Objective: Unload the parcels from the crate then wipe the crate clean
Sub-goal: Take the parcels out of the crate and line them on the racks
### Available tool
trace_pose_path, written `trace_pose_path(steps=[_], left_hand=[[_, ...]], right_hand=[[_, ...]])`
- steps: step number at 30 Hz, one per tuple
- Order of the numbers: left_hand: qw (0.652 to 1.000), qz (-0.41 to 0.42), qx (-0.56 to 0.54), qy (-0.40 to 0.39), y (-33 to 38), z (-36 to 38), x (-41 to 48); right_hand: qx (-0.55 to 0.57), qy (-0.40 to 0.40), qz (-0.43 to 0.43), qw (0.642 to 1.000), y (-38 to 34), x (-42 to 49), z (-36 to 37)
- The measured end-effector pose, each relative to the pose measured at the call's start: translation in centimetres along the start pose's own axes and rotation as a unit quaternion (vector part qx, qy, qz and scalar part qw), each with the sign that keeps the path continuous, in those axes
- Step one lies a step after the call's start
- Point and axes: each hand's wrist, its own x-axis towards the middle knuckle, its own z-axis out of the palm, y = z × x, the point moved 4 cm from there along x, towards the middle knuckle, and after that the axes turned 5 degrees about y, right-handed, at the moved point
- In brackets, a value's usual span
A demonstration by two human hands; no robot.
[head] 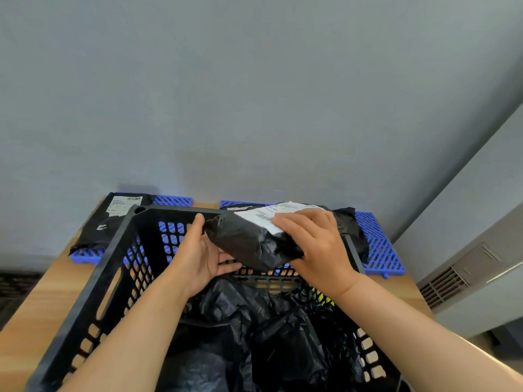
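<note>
While both hands grip it, a black parcel (252, 244) hangs above the far half of the crate (113, 267), clear of the bags below. Its long axis runs from lower left to upper right in the head view, the near end low over the crate's middle and the far end rising past the far rim toward the wall. A white label (268, 215) lies on its upper face at the far end.

The left hand (201, 258) cups the parcel from the left and beneath, palm turned up, thumb raised against the parcel's left end and fingers curled under its near edge. The right hand (314, 239) presses down on top from the right, fingers spread across the label's edge, thumb wrapped round the near side.

The crate is black with slotted walls and stands on a wooden bench (36, 301), filling most of its near part. Inside it, more crumpled black bags (268, 321) lie heaped on the floor.

At the bench's far left corner a second parcel (113, 222), also labelled, rests on a blue grid mat (172, 200). At the far right corner another blue mat (379, 250) carries black wrapping, mostly hidden behind the held parcel. A grey wall (254, 94) rises behind the bench.
</note>
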Motion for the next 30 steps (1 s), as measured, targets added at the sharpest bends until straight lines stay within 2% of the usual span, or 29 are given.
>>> trace_pose_path(steps=[3,5,9,11,14,20,30], left_hand=[[0.996,-0.027,-0.082,-0.015,0.3,0.2,-0.5],[0.997,-0.025,-0.073,-0.010,0.3,0.3,-0.8],[0.999,0.029,-0.034,0.021,0.3,0.5,-0.9],[0.997,0.056,-0.030,0.034,0.4,0.6,-0.7],[0.993,0.090,-0.028,0.065,0.6,0.4,-0.4],[0.989,0.117,-0.017,0.084,0.4,0.1,0.0],[0.985,0.140,-0.012,0.101,0.9,-0.6,0.2]], right_hand=[[-0.023,0.011,-0.074,0.997,-0.4,-0.4,0.0],[-0.036,0.019,-0.102,0.994,-0.3,-0.9,0.2],[-0.060,0.022,-0.114,0.991,0.0,-2.2,0.6],[-0.075,0.014,-0.100,0.992,0.3,-3.0,0.9],[-0.088,-0.001,-0.024,0.996,1.2,-4.1,1.3],[-0.055,-0.060,0.059,0.995,1.4,-4.6,1.6],[-0.004,-0.068,0.075,0.995,0.2,-3.6,2.7]])
